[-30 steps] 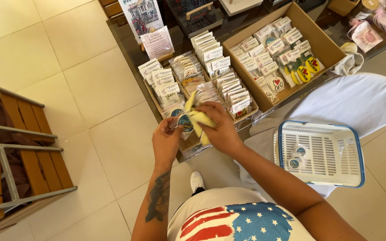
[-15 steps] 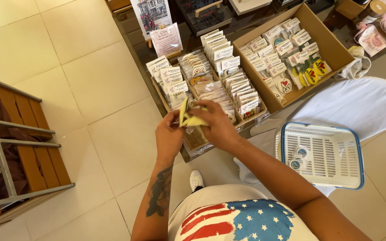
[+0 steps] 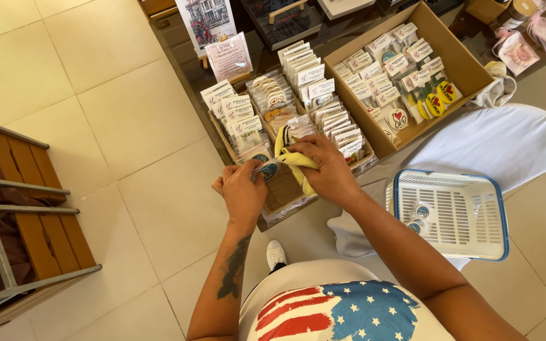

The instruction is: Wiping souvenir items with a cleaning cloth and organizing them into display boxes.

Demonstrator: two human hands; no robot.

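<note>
Here, two hands over the near corner of one shallow tray (image 3: pixel 273 222): left hand (image 3: pixel 242 191) pinching a small round blue-faced disc (image 3: pixel 268 170), right hand (image 3: pixel 327 169) closed on a yellow cloth (image 3: pixel 294 159) touching it. Beside, one white basket (image 3: pixel 451 215) holding two similar discs (image 3: pixel 422 211).

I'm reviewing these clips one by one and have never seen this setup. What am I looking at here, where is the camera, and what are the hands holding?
There is no machine: a camera worn on a person's head looks down at their own bare hands. The left hand grips a small round blue item. The right hand presses a yellow cloth against it. Below them a shallow tray holds rows of small carded packets. Beside it stands a cardboard box with more packets. A white basket with a blue rim rests on a white cloth-covered surface.
</note>
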